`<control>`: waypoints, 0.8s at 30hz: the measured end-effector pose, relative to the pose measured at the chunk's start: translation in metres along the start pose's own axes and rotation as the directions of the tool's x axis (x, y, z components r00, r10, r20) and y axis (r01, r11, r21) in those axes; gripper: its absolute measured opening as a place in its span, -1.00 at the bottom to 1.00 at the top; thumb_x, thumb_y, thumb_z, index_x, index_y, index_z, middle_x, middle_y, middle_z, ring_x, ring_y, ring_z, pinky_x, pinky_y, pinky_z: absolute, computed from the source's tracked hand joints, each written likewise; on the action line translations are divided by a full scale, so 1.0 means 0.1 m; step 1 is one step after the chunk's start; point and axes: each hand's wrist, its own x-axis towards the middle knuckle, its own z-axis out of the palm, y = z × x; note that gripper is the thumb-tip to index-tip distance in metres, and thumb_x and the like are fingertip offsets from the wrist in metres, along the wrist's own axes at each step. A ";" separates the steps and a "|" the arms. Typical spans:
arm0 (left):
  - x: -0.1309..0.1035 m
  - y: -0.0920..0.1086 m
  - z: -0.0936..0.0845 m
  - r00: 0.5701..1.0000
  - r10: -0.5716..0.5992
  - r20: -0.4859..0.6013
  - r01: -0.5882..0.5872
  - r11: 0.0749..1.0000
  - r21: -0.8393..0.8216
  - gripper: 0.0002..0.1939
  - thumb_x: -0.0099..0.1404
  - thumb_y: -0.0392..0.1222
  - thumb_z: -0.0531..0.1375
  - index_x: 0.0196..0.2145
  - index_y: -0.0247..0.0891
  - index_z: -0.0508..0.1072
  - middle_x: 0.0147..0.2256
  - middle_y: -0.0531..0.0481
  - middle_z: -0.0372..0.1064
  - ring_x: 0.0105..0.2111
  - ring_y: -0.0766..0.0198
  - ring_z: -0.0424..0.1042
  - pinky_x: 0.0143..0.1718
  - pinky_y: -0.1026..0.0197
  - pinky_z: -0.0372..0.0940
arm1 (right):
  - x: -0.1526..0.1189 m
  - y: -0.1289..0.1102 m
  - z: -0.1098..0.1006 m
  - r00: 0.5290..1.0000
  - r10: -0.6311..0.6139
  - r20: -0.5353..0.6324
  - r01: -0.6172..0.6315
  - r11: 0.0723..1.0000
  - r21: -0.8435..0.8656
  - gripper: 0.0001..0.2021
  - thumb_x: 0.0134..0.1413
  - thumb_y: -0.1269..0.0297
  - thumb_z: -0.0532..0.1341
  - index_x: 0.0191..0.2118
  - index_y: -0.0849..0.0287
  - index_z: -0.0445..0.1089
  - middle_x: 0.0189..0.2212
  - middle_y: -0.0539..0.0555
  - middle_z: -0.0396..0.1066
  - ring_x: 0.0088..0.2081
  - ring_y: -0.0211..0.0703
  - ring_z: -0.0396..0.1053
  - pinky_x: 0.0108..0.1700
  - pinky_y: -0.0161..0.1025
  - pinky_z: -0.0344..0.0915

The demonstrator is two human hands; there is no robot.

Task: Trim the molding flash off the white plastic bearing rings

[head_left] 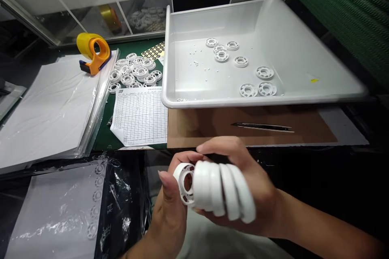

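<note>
Close in front of me, my right hand [243, 162] is wrapped round a row of several white plastic rings [223, 190], lined up face to face and tilting at the right end. My left hand [172, 202] grips one more white ring [186, 184] at the row's left end, its thumb on the near side. That ring is turned a little, so its slotted face and centre hole show. Some fingers of both hands are hidden behind the rings. Beyond them, several similar rings [221, 55] lie in a large white tray [212, 103] with small white scraps.
A pile of white rings [141, 72] lies left of the tray, by a printed form [141, 117]. An orange tape dispenser [99, 54] rests on bagged white sheets [51, 105]. A slim dark tool [263, 127] lies on brown board [197, 129]. Bagged rings [96, 196] are lower left.
</note>
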 end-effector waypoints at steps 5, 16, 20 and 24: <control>0.03 -0.07 -0.04 0.998 0.064 0.005 -0.064 0.998 0.030 -0.18 0.33 0.59 0.09 0.10 -0.20 0.51 -0.08 -0.13 0.55 0.02 -0.07 0.47 0.04 0.02 0.41 | 0.04 0.12 0.11 0.995 -0.084 0.060 0.082 0.996 0.044 -0.49 0.39 0.22 0.35 0.31 0.23 0.22 0.11 0.25 0.39 0.18 0.08 0.36 0.19 -0.03 0.43; 0.02 -0.03 -0.01 0.994 0.093 -0.063 -0.088 0.992 0.086 -0.13 0.19 0.68 0.14 -0.06 -0.22 0.55 -0.23 -0.10 0.58 -0.31 0.17 0.48 -0.39 0.25 0.30 | -0.04 0.15 -0.10 0.997 0.003 0.071 -0.016 0.984 0.178 -0.65 0.40 0.11 0.41 0.16 0.08 0.41 0.20 0.23 0.28 0.07 0.06 0.48 0.07 -0.08 0.55; 0.17 -0.02 -0.15 0.963 0.208 -0.171 -0.204 0.978 0.038 -0.26 0.32 0.56 0.16 -0.15 -0.23 0.59 -0.22 -0.05 0.58 -0.52 0.39 0.35 -0.50 0.32 0.23 | 0.21 0.44 -0.15 0.914 0.298 0.276 -0.200 0.922 -0.331 -0.68 0.25 0.18 0.47 0.03 0.19 0.53 0.22 0.31 0.36 0.18 0.19 0.44 0.20 -0.01 0.46; 0.23 -0.04 -0.29 0.947 0.229 -0.225 -0.234 0.972 0.006 -0.32 0.34 0.50 0.20 -0.18 -0.25 0.62 -0.23 -0.07 0.57 -0.55 0.40 0.34 -0.53 0.33 0.22 | 0.56 0.67 -0.09 0.738 0.551 0.389 -0.233 0.749 -0.620 -0.89 0.25 0.33 0.45 -0.26 0.26 0.58 0.02 0.32 0.54 0.08 0.21 0.53 0.14 0.01 0.47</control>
